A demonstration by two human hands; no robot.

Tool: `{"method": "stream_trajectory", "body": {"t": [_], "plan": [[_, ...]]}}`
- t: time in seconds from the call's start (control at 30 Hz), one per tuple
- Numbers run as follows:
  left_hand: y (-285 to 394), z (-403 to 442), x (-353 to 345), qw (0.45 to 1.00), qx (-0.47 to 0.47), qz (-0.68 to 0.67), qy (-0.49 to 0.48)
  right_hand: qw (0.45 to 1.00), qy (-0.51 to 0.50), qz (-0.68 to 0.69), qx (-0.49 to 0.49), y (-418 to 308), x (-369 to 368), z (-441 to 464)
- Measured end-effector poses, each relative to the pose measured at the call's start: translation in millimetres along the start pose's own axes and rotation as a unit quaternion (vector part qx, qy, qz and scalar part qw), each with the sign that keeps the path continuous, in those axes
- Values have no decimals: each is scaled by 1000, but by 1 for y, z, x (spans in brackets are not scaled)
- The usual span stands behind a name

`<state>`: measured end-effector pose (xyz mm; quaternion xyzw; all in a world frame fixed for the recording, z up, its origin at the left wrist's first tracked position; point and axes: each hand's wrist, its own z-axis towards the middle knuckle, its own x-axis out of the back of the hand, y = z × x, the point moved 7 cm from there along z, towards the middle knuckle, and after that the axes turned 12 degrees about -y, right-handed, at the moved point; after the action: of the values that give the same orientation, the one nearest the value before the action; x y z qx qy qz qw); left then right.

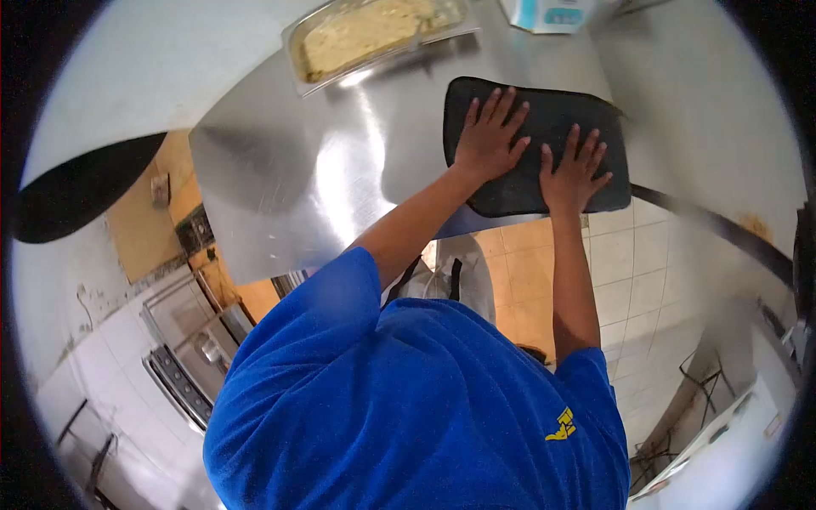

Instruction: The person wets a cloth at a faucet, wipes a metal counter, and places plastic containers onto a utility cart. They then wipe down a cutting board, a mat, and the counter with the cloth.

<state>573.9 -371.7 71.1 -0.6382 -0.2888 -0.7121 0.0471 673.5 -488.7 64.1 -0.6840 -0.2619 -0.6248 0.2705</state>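
Both hands rest with fingers spread on a dark grey, rounded rectangular mat [531,191], which lies on the steel table [272,187] near its right end. My left hand [491,140] presses flat on the mat's left part. A little to the right and lower, my right hand [574,174] lies flat on it too. Neither hand grips anything. Whether anything lies under the mat cannot be seen.
A steel pan [297,55] of pale, lumpy food stands at the table's back edge. Behind the mat is a white and light-blue device [548,15], partly cut off. A dark bar [722,225] runs along the wall at right.
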Motion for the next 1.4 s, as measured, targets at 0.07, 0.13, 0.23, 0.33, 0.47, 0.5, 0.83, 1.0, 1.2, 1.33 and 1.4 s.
{"method": "stream_trajectory", "body": {"t": [0.07,0.13,0.23,0.33,0.47,0.5,0.83,1.0,1.2,1.33,1.4], "plan": [[-9,-11,3,1000,6,-5,-8,1000,2,-4,8,-8,0,-4],[-16,-26,7,1000,14,-19,-4,1000,-12,-12,10,-18,-4,-11],[-38,-51,13,999,26,-16,-18,999,-26,-5,24,-46,-7,-23],[-63,-86,24,998,36,-14,-41,998,-37,16,46,-80,-8,-49],[-109,-142,42,995,64,6,-78,990,-66,62,105,-115,-5,-82],[-121,-158,46,993,74,14,-91,987,-59,83,122,-121,-2,-83],[-242,-309,77,979,146,92,-109,983,53,173,12,-48,0,-77],[-270,-348,87,982,152,75,-85,983,-1,157,95,-107,4,-98],[-284,-367,82,974,181,80,-113,894,-157,130,398,-308,-13,-138],[-294,-378,91,973,201,48,-103,880,-165,155,418,-347,-42,-147],[-295,-384,91,975,200,36,-93,885,-168,135,412,-357,-43,-154]]}}
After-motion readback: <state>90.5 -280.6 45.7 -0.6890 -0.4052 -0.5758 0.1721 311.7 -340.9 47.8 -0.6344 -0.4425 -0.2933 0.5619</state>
